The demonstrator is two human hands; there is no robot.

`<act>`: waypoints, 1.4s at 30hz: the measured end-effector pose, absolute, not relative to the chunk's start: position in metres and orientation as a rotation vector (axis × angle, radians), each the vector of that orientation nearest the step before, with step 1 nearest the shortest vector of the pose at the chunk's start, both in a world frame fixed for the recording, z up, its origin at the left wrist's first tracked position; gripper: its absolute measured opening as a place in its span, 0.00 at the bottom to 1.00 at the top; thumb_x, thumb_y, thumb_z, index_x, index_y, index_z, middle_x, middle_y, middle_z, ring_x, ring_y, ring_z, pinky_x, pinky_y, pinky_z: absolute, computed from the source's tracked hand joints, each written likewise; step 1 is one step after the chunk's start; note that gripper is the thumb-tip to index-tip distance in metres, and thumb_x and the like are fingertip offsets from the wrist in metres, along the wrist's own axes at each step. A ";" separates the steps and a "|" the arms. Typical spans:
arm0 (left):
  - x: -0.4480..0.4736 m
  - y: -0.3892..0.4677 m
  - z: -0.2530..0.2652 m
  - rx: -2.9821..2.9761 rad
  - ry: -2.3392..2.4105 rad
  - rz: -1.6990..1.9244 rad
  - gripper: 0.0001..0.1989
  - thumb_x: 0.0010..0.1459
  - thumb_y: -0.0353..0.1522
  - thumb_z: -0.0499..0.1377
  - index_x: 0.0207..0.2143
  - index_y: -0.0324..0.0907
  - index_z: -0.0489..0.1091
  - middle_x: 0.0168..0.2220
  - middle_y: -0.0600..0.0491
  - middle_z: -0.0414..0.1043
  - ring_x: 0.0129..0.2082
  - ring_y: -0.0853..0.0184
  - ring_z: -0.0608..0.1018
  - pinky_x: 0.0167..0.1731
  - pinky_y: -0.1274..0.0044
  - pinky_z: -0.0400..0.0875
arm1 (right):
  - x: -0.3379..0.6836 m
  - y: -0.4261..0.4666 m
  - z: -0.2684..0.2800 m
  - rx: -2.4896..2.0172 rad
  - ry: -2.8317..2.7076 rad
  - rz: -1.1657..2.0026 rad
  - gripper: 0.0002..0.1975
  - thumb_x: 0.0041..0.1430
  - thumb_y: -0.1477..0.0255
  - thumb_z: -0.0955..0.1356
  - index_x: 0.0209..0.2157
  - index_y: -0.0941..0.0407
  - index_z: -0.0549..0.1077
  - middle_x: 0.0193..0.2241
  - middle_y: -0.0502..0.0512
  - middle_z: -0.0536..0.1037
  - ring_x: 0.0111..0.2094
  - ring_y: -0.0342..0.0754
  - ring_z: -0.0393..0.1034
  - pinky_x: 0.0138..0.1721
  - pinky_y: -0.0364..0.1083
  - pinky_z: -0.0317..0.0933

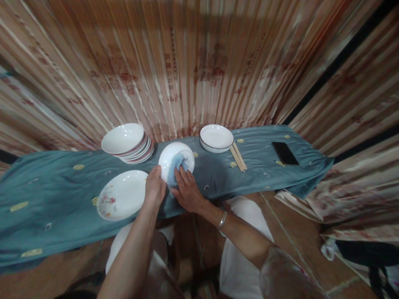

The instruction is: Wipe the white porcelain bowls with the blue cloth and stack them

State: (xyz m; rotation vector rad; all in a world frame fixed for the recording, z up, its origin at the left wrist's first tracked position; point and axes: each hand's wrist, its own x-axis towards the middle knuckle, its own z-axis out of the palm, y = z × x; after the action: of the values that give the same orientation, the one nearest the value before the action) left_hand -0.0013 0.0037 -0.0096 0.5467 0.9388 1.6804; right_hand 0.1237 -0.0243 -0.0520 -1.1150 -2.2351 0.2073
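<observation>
Just above the table, a white bowl [166, 159] is tilted, with what looks like the foot ring of its underside turned up. My left hand [155, 185] grips the bowl by its near left edge, fingers wrapped out of sight beneath. Against the bowl's surface my right hand [188, 189] presses a light blue cloth [176, 162], fingers bent over it. Left of my hands lies a large oval white plate [124, 195] with a flower print. Behind it stands a stack of white bowls [124, 139] with reddish rims, the top one leaning.
A stack of dark-rimmed white plates [216, 136] sits at the back right, beside wooden chopsticks [238, 156]. Farther right lies a black phone [284, 153]. A green patterned cloth [62, 178] covers the narrow table. Pleated curtains [193, 62] hang close behind it.
</observation>
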 end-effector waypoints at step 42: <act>0.003 -0.002 -0.002 0.505 0.917 1.642 0.14 0.42 0.34 0.71 0.24 0.39 0.68 0.24 0.57 0.72 0.25 0.72 0.74 0.35 0.77 0.70 | 0.138 0.018 -0.060 -1.385 -2.073 0.065 0.34 0.68 0.60 0.56 0.66 0.71 0.49 0.65 0.77 0.54 0.67 0.62 0.46 0.63 0.63 0.46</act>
State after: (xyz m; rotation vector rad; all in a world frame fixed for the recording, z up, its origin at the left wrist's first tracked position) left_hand 0.0030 -0.0019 -0.0017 0.5053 0.9174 1.6418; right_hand 0.1382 0.0177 -0.0601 -1.3846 -2.0726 0.0652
